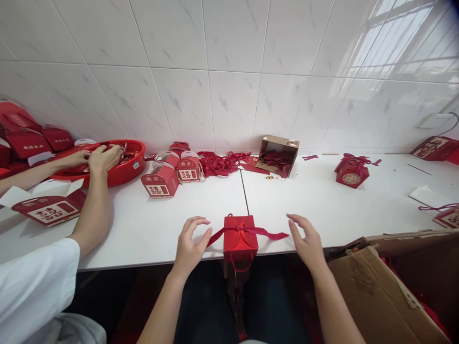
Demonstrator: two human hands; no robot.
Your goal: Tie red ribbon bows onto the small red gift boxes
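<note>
A small red gift box (241, 244) stands at the table's front edge, right before me. Across its top runs a dark red ribbon (265, 232), crossed or knotted in the middle, with a tail to each side. A thin red cord loop (241, 268) hangs at the box's near side. My left hand (191, 244) is left of the box, fingers apart, its thumb beside the left tail; whether it touches the ribbon I cannot tell. To the right, my right hand (305, 240) is also open and holds nothing, a little beyond the right tail's tip.
A co-worker's hands (102, 157) reach into a red basin (134, 167) at left, beside an opened red box (50, 210). Several finished boxes (161, 181), loose ribbons (222, 165) and a ribbon carton (281, 143) line the wall. A bow-topped box (353, 174) and large carton (380, 296) are right.
</note>
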